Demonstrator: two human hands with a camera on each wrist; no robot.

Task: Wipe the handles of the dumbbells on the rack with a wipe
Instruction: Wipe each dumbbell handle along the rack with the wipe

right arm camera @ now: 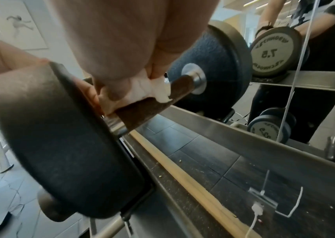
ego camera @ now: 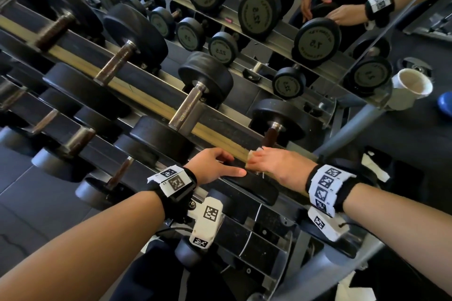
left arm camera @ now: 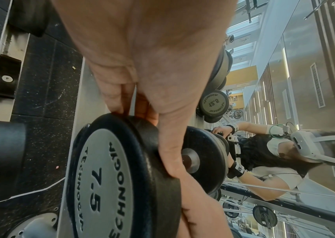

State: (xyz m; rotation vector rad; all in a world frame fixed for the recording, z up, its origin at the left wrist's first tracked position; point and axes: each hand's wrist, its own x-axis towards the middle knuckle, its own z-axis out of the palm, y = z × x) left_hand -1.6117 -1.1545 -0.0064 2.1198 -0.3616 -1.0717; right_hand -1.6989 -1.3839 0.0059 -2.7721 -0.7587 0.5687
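The rightmost dumbbell, marked 7.5 point(left arm camera: 105, 185), lies on the top tier of the rack. Its brown handle point(ego camera: 271, 136) runs from the far head point(ego camera: 281, 117) down to the near head point(ego camera: 254, 187). My left hand point(ego camera: 215, 166) holds the near head by its rim, thumb on one side and fingers on the other point(left arm camera: 121, 103). My right hand point(ego camera: 278, 166) grips a crumpled white wipe point(right arm camera: 152, 88) wrapped round the near part of the handle point(right arm camera: 181, 85). The far part of the handle shows bare.
More dumbbells fill the tier to the left; the nearest has a steel handle point(ego camera: 188, 107). A lower tier point(ego camera: 78, 139) holds others. A mirror behind the rack point(ego camera: 318, 39) reflects it all. A white tube point(ego camera: 413, 83) sticks out at the right end.
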